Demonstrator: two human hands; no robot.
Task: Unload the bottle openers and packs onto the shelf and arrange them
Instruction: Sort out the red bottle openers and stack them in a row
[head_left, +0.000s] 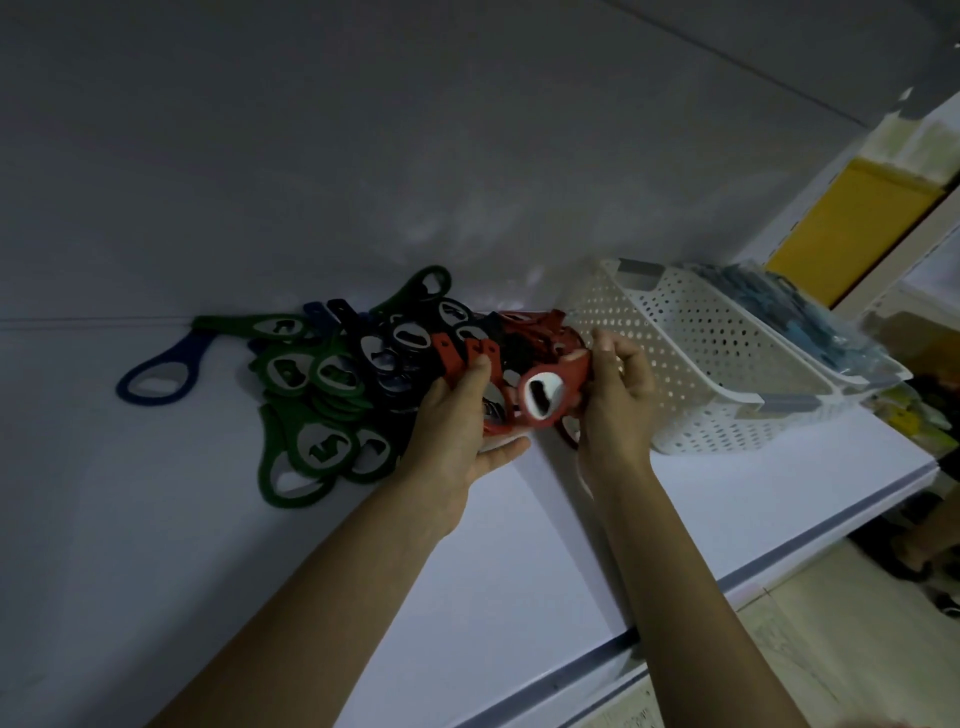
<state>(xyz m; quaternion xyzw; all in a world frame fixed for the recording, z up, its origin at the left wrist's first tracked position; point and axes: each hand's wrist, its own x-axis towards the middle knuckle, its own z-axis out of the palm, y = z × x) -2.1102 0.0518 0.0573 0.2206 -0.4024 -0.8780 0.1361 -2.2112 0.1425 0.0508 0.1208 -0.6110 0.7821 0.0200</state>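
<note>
A heap of bottle openers lies on the white shelf (519, 545): green openers (322, 447) at the left, dark openers (400, 338) in the middle, red openers (449, 356) at the right. A lone blue opener (161, 369) sits apart at the far left. The left hand (457, 426) pinches several red ones under its thumb. The right hand (618, 400) grips a red opener (566, 389), its oval head facing the camera. Just beside the right hand stands a white perforated basket (691, 358), with bagged bluish packs (810, 312) behind it.

We look at a dim place. A white shelf (519, 571) with a grey front edge stands before a plain pale back wall (363, 156). At lower right lies a light floor (883, 649); at upper right, a yellow panel (841, 223).
</note>
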